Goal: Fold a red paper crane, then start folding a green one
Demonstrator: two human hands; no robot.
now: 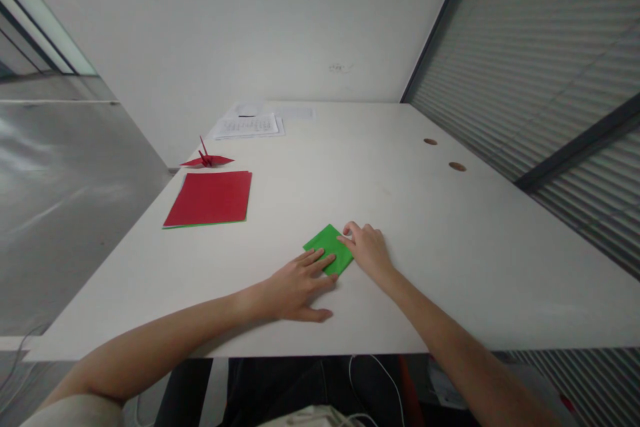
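A small green square of folded origami paper (327, 240) lies on the table, turned so a corner points away from me. My left hand (303, 283) rests flat with fingers spread, its fingertips pressing on the near left part of the paper. At the paper's right edge, my right hand (367, 247) has its fingers curled, with thumb and index finger close together at the edge in a pinch. The exact contact beneath those fingertips is hard to see.
On the white table (400, 213), a stack of red paper sheets (213, 197) with green showing beneath lies at left. Behind it stands a red paper crane (207, 159). Printed papers (247, 125) lie at the far end. Two cable holes (457, 167) are on the right, beside window blinds (540, 53).
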